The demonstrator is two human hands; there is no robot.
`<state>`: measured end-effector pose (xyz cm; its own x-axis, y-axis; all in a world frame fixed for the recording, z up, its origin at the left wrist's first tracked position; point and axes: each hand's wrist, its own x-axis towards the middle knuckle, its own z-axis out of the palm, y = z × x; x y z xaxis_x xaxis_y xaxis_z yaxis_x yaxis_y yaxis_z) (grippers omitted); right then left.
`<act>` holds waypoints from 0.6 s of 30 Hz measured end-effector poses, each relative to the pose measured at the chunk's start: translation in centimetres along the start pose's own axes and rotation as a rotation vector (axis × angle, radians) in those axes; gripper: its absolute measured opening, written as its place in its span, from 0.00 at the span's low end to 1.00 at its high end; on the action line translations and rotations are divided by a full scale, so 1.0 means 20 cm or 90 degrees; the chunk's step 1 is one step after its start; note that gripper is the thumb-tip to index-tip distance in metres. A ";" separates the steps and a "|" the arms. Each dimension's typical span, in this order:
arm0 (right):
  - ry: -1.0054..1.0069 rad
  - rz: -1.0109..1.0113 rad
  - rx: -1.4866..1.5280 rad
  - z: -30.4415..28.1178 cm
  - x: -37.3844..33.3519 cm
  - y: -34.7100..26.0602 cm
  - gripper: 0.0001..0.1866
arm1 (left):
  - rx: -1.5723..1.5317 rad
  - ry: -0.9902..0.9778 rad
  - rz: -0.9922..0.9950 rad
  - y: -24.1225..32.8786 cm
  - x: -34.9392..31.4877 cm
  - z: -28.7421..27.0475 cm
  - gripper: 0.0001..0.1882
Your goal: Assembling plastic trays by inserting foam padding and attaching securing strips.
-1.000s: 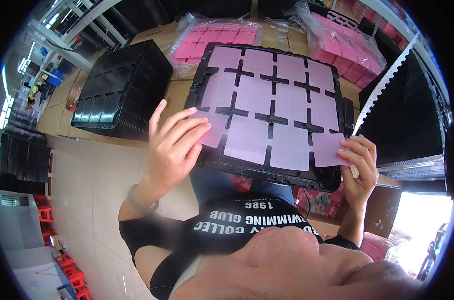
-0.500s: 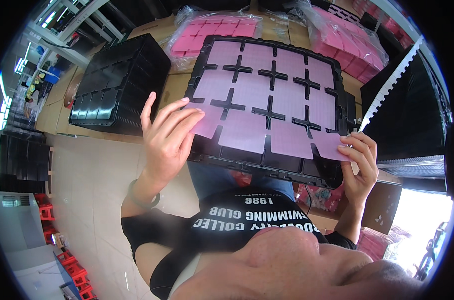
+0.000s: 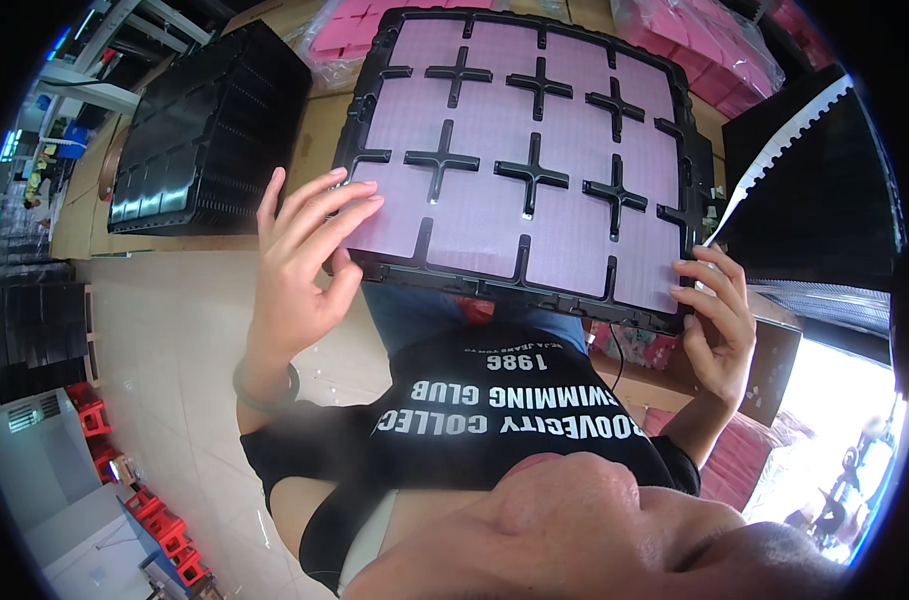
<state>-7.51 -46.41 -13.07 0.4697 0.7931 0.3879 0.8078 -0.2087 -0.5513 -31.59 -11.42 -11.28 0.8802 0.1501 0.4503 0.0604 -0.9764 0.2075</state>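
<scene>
A translucent pink sheet (image 3: 490,125) with cross-shaped cutouts lies flat in a black plastic tray (image 3: 475,287). The tray's raised black crosses show through the cutouts. At the front left corner, my left hand (image 3: 305,260) rests its outstretched fingertips on the sheet, with the thumb apart by the tray's front edge. My right hand (image 3: 720,325) is at the front right corner, fingertips touching the sheet's edge and the tray rim, thumb lower down and apart. Both hands are open. What lies beneath the sheet is mostly hidden.
A stack of black trays (image 3: 205,130) stands on the cardboard-covered table at the left. Pink sheets in clear plastic (image 3: 690,45) lie behind. To the right are a white notched strip (image 3: 775,160) and more black trays (image 3: 825,210). Red stools (image 3: 165,520) stand far left.
The sheet's front edge, lifted at both corners before, now lies down inside the tray. The tray sits higher in view, and both hands have loosened from the sheet's corners.
</scene>
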 end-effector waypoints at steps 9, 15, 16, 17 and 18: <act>0.042 -0.043 -0.005 0.07 0.05 -0.01 0.12 | -0.045 -0.034 0.029 0.02 -0.01 0.02 0.27; -0.044 -0.091 -0.081 0.08 0.08 -0.02 0.10 | -0.054 -0.083 0.061 0.01 -0.03 0.04 0.19; -0.032 -0.083 -0.091 0.07 0.08 -0.02 0.11 | -0.036 -0.064 0.061 0.03 -0.02 0.04 0.18; -0.020 -0.076 -0.101 0.07 0.06 -0.01 0.12 | -0.018 -0.044 0.060 0.03 -0.01 0.05 0.18; 0.001 -0.073 -0.088 0.09 0.05 0.01 0.09 | -0.029 -0.044 0.073 0.03 -0.01 0.04 0.18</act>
<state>-7.51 -44.56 -14.13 0.3727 0.8150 0.4437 0.8972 -0.1943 -0.3966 -31.36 -12.22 -12.01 0.9107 0.0257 0.4123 -0.0624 -0.9781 0.1988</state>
